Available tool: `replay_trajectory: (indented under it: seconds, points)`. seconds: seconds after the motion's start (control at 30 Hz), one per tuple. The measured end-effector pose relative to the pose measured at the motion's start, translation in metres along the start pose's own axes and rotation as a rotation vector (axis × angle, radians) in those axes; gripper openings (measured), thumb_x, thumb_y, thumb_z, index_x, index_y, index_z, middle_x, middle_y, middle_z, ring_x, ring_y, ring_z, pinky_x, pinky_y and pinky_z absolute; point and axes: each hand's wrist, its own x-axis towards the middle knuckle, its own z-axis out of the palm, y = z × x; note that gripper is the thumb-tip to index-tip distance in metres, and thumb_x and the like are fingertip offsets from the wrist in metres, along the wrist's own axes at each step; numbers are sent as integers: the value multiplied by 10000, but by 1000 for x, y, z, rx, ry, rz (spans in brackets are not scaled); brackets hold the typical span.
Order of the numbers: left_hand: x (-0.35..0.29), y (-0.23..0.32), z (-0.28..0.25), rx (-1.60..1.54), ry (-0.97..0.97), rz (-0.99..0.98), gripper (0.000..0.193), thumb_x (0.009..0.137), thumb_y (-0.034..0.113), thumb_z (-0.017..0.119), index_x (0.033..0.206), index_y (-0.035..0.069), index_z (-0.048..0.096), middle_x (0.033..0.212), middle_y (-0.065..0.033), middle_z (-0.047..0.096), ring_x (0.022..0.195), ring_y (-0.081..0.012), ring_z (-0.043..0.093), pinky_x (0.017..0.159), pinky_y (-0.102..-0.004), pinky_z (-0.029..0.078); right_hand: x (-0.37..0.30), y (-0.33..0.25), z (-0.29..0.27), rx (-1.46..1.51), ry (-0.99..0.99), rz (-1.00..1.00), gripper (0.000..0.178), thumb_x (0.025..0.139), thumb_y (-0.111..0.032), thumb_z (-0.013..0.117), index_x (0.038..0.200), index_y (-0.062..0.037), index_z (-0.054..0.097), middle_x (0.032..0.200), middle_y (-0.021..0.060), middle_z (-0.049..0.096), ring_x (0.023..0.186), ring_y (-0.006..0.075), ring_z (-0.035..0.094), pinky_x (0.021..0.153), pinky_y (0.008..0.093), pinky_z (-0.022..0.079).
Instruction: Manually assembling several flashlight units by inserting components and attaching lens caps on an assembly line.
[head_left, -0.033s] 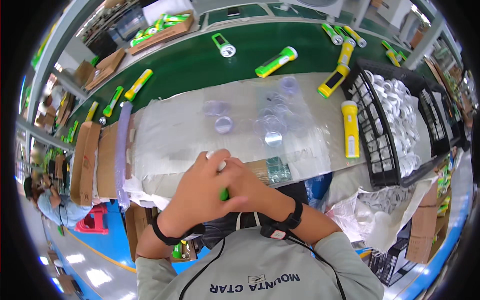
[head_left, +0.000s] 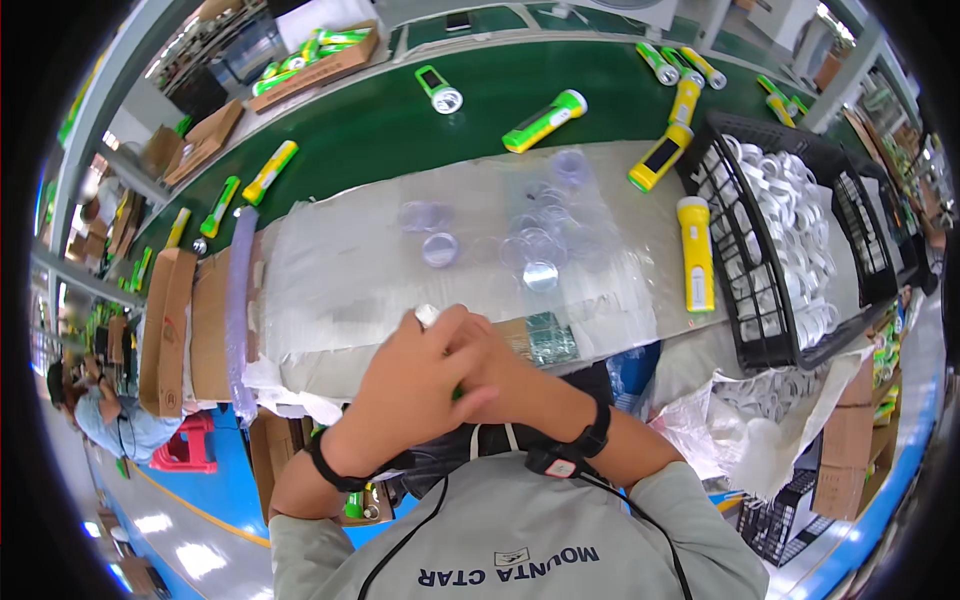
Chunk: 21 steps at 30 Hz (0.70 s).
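Close together at the near edge of the work surface, both my hands are wrapped round a flashlight. My left hand (head_left: 400,385) is closed around its body. My right hand (head_left: 485,365) is closed over the upper part, fingers overlapping the left. The white end of the flashlight (head_left: 428,315) pokes out past the fingers, and a sliver of green shows between the palms. Its remaining parts are hidden. Just beyond the hands lie clear round lenses (head_left: 440,250), with a looser cluster of clear discs (head_left: 541,275) to the right.
A black crate (head_left: 748,250) of white rings stands at right, beside a yellow flashlight (head_left: 696,255). More green and yellow flashlights (head_left: 545,121) lie on the green belt (head_left: 370,130) behind. Bubble wrap (head_left: 241,310) and a cardboard box (head_left: 166,335) line the left side.
My fingers have shifted slightly around the flashlight. More of its white end is uncovered and less green shows between the palms. The whole view has moved a little.
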Motion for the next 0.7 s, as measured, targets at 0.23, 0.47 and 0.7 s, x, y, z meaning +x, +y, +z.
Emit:
replay_trajectory:
  seconds: [0.23, 0.47, 0.7]
  points:
    - [1, -10, 77, -245, 161, -30, 333, 775, 257, 671, 1044, 91, 565, 908, -136, 546, 653, -289, 583, 556, -351, 485, -46, 19, 5, 328, -200, 303, 491, 749, -186, 672, 1189, -59, 493, 1248, 200, 410, 1066, 404, 485, 874, 425, 446]
    - [-20, 9, 87, -909, 597, -141, 541, 710, 232, 696, 1170, 60, 468, 1022, -159, 537, 877, -283, 553, 683, -354, 488, -72, -7, -1, 592, -9, 323, 836, 766, -76, 705, 1379, -40, 137, 1277, 210, 366, 1168, 309, 474, 954, 380, 407]
    - [8, 16, 33, -115, 444, 285, 334, 695, 92, 676, 1017, 58, 597, 1113, -138, 592, 1064, -341, 566, 912, -475, 446, -30, 1, -21, 247, 390, -139, 789, 737, -24, 708, 1354, -50, 218, 1379, 196, 271, 1151, 335, 497, 937, 396, 440]
